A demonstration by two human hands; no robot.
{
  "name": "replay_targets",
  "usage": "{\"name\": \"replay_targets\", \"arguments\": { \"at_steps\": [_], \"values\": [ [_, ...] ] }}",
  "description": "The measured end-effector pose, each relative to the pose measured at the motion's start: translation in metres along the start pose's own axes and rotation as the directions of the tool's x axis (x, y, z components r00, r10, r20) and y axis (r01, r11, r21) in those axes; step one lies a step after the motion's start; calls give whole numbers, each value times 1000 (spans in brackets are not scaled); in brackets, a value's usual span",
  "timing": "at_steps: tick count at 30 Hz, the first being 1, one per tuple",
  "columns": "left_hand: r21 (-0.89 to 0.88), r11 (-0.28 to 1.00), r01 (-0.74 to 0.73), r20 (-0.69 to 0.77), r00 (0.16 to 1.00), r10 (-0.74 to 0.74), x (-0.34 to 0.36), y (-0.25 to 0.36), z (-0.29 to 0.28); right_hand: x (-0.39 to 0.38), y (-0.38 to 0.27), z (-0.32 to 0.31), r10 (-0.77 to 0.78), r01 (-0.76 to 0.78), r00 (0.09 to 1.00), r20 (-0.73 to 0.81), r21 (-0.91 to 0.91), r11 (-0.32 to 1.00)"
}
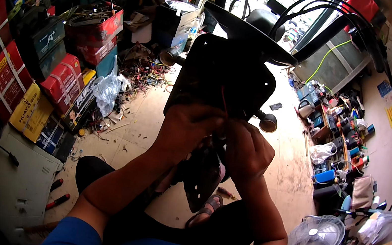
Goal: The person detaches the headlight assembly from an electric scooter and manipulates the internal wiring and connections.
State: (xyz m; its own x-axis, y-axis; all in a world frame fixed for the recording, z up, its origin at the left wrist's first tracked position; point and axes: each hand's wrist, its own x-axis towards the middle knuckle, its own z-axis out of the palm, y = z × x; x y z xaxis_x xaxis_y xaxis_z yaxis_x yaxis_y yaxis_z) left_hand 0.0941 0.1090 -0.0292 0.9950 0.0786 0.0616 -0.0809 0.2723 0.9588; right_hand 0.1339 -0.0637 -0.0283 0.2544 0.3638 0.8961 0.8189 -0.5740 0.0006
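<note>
In front of me stands a dark vehicle part, a wide black panel (243, 71) with small holes near its corners. A thin red wire (224, 101) comes down across it to my fingertips. My left hand (193, 127) is closed in a pinch at the wire's lower end. Close beside it, my right hand (250, 147) is also closed, fingertips pressed together near the same spot. Shadow hides exactly what lies between the right fingers. Round lamps (268, 123) stick out on either side of the panel. A long black piece with holes (199, 185) hangs below my hands.
Black cables (323, 1) arch above the panel. Stacked boxes (64, 81) and a heap of wires (146, 68) line the left. Tools and parts crowd the right, with a fan (316, 238) nearer me. A screwdriver (227, 193) lies on the floor by my foot.
</note>
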Motion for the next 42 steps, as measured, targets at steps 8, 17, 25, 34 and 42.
{"name": "replay_targets", "arguments": {
  "at_steps": [8,17,25,34,42],
  "values": [
    [96,995,-22,6,1000,21,-2,2,-3,17,-6,-22,514,-881,236,825,404,-244],
    [-16,1000,-1,34,999,1,-3,4,0,-3,-8,-12,67,-61,995,77,-79,995],
    [40,999,-37,33,999,36,-3,1,-1,11,4,-8,156,-182,971,181,138,974],
    [84,992,-90,66,994,85,-3,0,-3,15,-15,-12,660,-672,725,196,409,617],
    [209,970,-128,-1,991,131,0,-3,5,-14,-15,-23,505,-527,848,160,368,766]
  ]
}}
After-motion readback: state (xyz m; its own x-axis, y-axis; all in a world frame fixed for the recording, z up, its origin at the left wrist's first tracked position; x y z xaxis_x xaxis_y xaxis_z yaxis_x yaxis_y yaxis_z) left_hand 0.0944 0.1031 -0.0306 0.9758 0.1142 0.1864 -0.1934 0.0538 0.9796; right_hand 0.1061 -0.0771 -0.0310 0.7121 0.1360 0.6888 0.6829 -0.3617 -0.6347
